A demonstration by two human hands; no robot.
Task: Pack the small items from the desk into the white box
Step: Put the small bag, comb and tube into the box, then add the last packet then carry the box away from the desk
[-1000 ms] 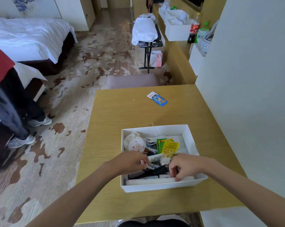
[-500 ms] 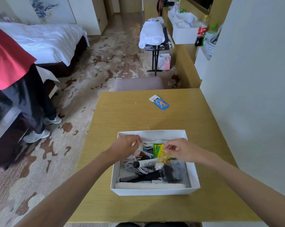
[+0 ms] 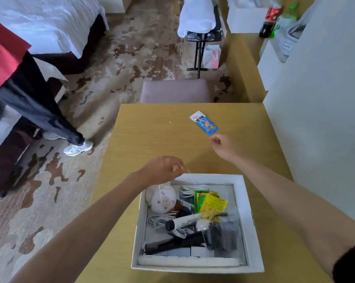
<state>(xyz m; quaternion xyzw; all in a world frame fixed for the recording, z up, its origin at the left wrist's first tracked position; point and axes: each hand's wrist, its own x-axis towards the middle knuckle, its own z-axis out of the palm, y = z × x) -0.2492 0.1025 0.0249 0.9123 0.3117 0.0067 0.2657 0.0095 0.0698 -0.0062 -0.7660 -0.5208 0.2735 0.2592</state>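
While the left hand (image 3: 164,168) is hovering curled over the white box (image 3: 252,221) (can't tell if it's pinching that thin cord (image 3: 192,177)), the right hand (image 3: 221,145) is reaching out empty, fingers loose, toward the blue packet (image 3: 204,123) lying on the table (image 3: 152,139), probably the last stray.

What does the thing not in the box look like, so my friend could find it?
Find the wooden desk, then look past the white box toward the far edge. Just beyond the right hand lies a small blue packet with a white top, alone on bare wood while other items sit inside the box.
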